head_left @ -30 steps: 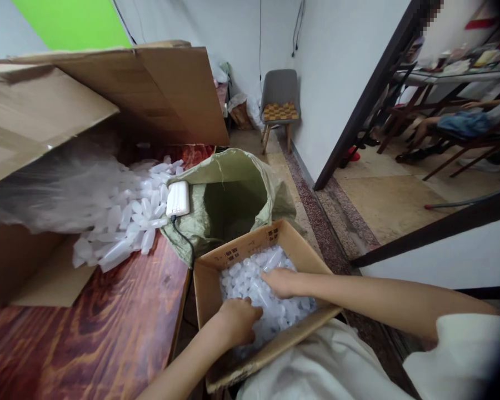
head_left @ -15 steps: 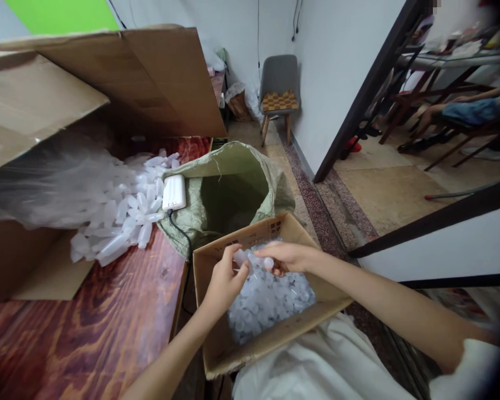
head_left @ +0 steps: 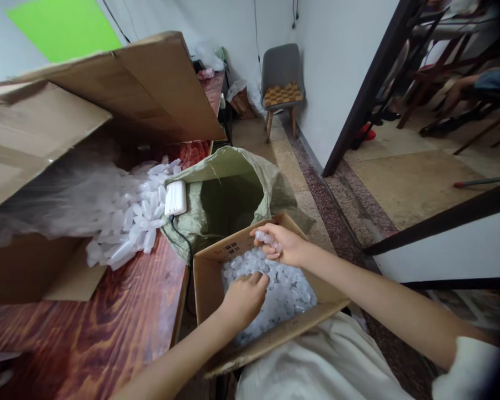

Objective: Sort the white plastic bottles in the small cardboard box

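Your right hand (head_left: 285, 244) pinches a small plastic vial (head_left: 265, 239) above the box (head_left: 210, 278); your left hand (head_left: 244, 297) digs among the vials (head_left: 283, 291), its grip apparently loose. Vials: light, smooth, slippery, best held around the body.

Sack (head_left: 233, 166) behind small box (head_left: 208, 278)

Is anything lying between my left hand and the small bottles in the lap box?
Nothing visible does. The left hand already rests down on the heap of small bottles inside the open cardboard box. The right hand holds a bottle over the far rim, clear of it.
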